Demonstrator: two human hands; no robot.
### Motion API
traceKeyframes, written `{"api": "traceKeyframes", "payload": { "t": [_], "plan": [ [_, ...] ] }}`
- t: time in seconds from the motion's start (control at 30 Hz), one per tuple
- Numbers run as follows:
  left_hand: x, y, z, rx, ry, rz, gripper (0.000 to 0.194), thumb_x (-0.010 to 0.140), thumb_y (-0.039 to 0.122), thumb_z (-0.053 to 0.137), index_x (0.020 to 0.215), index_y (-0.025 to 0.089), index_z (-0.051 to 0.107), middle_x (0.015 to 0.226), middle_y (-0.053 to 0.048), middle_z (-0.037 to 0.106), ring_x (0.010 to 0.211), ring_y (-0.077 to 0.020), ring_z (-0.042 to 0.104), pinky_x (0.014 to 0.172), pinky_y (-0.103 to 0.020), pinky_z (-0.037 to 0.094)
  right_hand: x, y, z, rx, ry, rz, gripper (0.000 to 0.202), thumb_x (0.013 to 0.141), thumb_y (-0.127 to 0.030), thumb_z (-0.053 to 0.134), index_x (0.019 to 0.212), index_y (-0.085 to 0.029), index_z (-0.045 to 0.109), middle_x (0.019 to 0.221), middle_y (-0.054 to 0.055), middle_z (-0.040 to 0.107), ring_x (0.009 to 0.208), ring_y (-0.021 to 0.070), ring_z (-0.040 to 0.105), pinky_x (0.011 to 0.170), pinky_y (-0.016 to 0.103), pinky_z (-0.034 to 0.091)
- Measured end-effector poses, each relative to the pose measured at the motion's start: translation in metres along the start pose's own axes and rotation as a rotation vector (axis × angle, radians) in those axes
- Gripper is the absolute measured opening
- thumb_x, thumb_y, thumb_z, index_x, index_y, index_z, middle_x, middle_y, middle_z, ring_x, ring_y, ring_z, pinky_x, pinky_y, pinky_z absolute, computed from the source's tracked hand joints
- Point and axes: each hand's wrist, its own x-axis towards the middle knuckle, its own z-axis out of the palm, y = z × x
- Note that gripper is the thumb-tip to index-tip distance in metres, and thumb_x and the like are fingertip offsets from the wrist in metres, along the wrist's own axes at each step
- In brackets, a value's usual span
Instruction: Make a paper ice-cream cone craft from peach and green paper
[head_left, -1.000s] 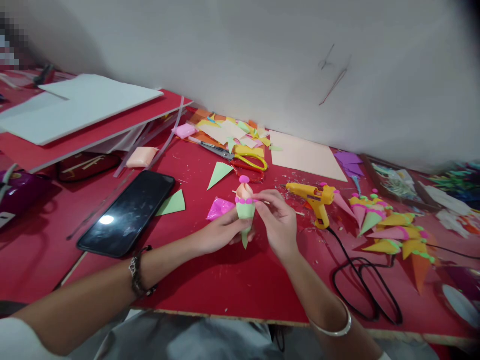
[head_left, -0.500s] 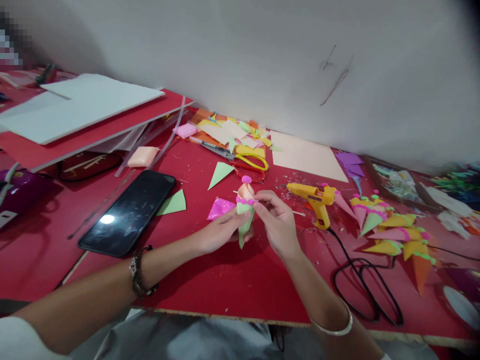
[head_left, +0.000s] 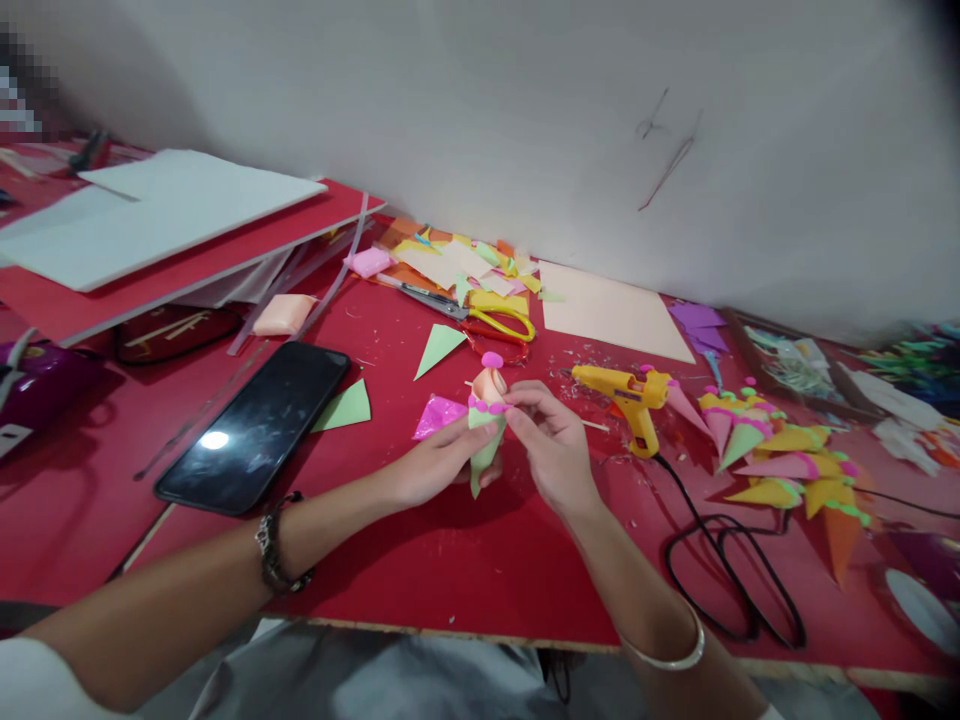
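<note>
The red tabletop [head_left: 495, 590] lies beneath the fingers, a smartphone [head_left: 255, 428] left of them. The left hand [head_left: 431, 465] grips the green paper cone [head_left: 478, 468] between thumb and fingers; the right hand [head_left: 555, 450], fingertips together, pinches its pink-balled rim.

You've a white sleeve [head_left: 52, 672], btm L corner; dark bracelet [head_left: 274, 548] w/ silvery bits, lower L; thin silvery bangle [head_left: 677, 665], lower R; pale grey clothes [head_left: 435, 682], btm ctr.
</note>
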Motion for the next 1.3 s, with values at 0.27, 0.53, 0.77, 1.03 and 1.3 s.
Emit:
{"api": "traceKeyframes", "payload": {
  "t": [0.27,0.53,0.77,1.03,1.3],
  "plan": [
    [-0.001,-0.001,-0.001,0.030,0.021,0.025,0.037,0.084,0.041,0.032,0.061,0.014,0.044,0.054,0.003,0.046,0.052,-0.0079,0.043,0.054,-0.020,0.036,-0.003,-0.008,0.001,-0.201,0.023,-0.129,0.013,0.077,-0.022,0.053,0.088,-0.024,0.060,0.088,0.001,0.055,0.082,0.0131,0.054,0.072,0.027,0.045],
    [0.001,-0.001,-0.001,0.069,0.074,0.087,0.039,0.086,0.043,0.030,0.066,0.014,0.047,0.056,0.002,0.050,0.037,-0.0039,0.035,0.035,-0.017,0.026,-0.006,-0.009,-0.012,-1.163,0.010,-0.579,0.040,0.081,-0.013,0.040,0.118,-0.025,0.048,0.097,0.008,0.055,0.090,0.0197,0.050,0.078,0.035,0.042],
    [-0.001,-0.001,-0.001,0.006,-0.028,0.105,0.040,0.088,0.039,0.029,0.067,0.012,0.048,0.056,0.002,0.051,0.034,-0.0031,0.038,0.036,-0.017,0.030,-0.006,-0.008,-0.010,-1.437,-0.109,-0.681,0.048,0.081,-0.010,0.039,0.128,-0.020,0.037,0.105,0.010,0.054,0.096,0.0224,0.048,0.083,0.036,0.039],
    [0.001,-0.004,-0.004,-0.136,-0.036,0.124,0.036,0.088,0.037,0.030,0.071,0.012,0.050,0.063,0.000,0.055,0.033,-0.0023,0.039,0.036,-0.017,0.030,-0.005,-0.011,-0.012,-1.347,-0.039,-0.655,0.045,0.080,-0.009,0.038,0.123,-0.024,0.043,0.102,0.009,0.052,0.095,0.0212,0.048,0.082,0.036,0.042],
    [0.000,-0.001,-0.003,-0.110,-0.024,0.103,0.037,0.086,0.041,0.034,0.072,0.011,0.051,0.062,-0.001,0.059,0.032,-0.0034,0.040,0.035,-0.017,0.032,-0.006,-0.012,-0.005,-0.889,-0.002,-0.391,0.039,0.080,-0.016,0.043,0.118,-0.025,0.047,0.102,0.007,0.052,0.096,0.0193,0.049,0.083,0.037,0.042]
  ]
}}
